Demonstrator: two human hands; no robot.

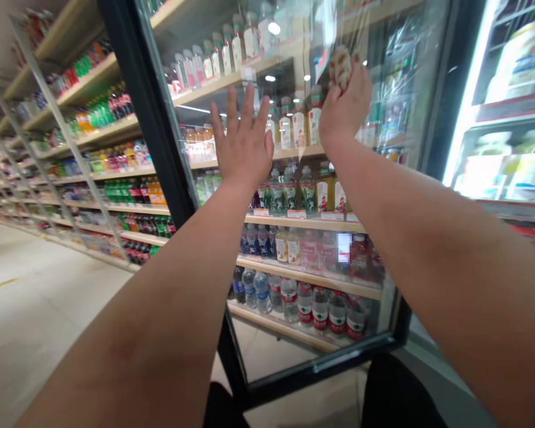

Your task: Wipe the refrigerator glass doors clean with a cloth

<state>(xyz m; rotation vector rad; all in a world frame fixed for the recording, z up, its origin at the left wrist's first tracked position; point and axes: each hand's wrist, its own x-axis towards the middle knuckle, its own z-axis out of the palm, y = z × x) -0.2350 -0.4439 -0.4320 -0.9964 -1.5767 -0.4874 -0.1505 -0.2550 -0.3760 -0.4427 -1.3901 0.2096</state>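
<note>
A black-framed glass door (289, 359) stands swung out in front of me, with bottles on shelves showing through its pane. My left hand (244, 139) lies flat against the glass with its fingers spread, holding nothing. Higher up and to the right, my right hand (348, 107) has its fingers curled around a crumpled, pale cloth with brown patches (340, 66). The cloth is at the glass, near the upper right of the pane. Part of it is hidden by my fingers.
Long shelves of drink bottles (129, 190) run along the left. Pale floor tiles (31, 333) lie below them. At the right is a lit cooler interior (517, 107) with large containers. Water bottles (289, 300) stand on a low shelf behind the glass.
</note>
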